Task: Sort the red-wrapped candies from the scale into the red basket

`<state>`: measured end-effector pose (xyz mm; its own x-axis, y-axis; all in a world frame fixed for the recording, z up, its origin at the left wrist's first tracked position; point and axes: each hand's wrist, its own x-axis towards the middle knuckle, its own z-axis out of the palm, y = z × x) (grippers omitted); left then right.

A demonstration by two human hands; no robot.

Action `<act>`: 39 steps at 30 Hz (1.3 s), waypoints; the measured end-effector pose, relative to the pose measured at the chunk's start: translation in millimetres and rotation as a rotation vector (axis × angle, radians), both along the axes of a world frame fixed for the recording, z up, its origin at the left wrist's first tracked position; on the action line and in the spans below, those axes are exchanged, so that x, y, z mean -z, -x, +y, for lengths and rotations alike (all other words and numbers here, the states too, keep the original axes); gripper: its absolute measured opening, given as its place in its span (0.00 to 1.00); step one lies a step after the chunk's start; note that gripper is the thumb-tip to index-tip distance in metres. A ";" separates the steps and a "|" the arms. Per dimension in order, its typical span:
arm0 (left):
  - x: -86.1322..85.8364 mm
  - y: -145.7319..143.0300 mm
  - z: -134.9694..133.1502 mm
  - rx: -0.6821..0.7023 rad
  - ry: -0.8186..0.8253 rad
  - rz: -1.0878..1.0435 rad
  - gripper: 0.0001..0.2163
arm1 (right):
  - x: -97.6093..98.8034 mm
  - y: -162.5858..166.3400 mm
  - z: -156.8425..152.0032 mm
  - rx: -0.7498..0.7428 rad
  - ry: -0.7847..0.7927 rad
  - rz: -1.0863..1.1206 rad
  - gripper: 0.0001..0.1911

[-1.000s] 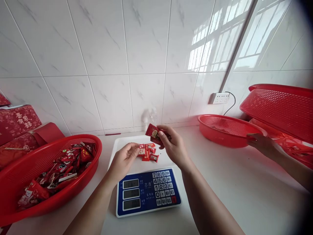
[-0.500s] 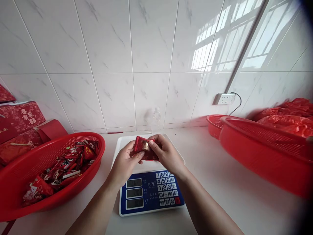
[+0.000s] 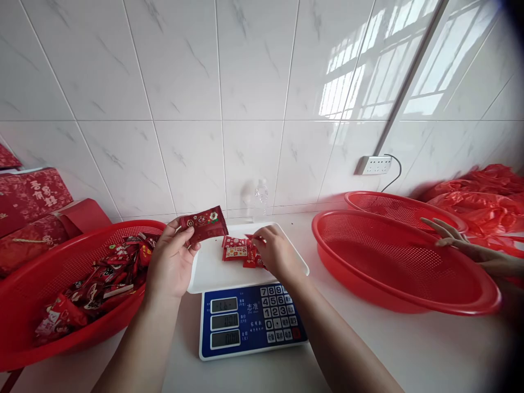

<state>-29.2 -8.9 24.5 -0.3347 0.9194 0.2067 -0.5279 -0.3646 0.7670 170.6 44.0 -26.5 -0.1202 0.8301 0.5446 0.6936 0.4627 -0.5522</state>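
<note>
My left hand (image 3: 175,254) grips a dark red snack packet (image 3: 204,224) with printed flowers, held up above the left side of the scale's white tray (image 3: 208,273). Over the tray, my right hand (image 3: 276,251) has its fingers closed around a small red packet (image 3: 252,237), mostly hidden by the fingers. Several red packets (image 3: 236,252) lie on the tray just beneath and left of that hand. The blue panel of the digital scale (image 3: 251,322) faces me between my forearms.
A red basket (image 3: 24,295) at left holds many red packets (image 3: 98,284). Red boxes (image 3: 36,191) stand behind it. On the right, another person's hand (image 3: 462,240) reaches over a red basket (image 3: 368,303); a second basket (image 3: 356,199) and red bags (image 3: 487,191) are behind. A clear bottle (image 3: 261,194) stands by the wall.
My hands have moved apart, the left going left and up with a packet. Packets now show on the tray. The front right basket has shifted left, and another person's hand has appeared there.
</note>
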 end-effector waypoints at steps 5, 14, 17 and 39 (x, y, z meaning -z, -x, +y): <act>1.3 -1.2 -1.8 0.046 -0.017 0.043 0.12 | -3.2 -2.2 -3.8 -0.212 0.165 -0.054 0.10; 5.8 -8.8 -5.0 0.038 -0.075 0.231 0.09 | -38.1 -22.2 -27.0 -0.294 0.199 0.389 0.17; 10.0 -14.9 -9.4 0.014 -0.107 0.416 0.09 | -41.7 -9.9 -40.2 -0.605 0.348 0.486 0.22; -8.0 -13.1 -17.2 -0.111 -0.104 0.014 0.09 | -36.7 -32.2 -30.3 -0.091 0.175 -0.159 0.08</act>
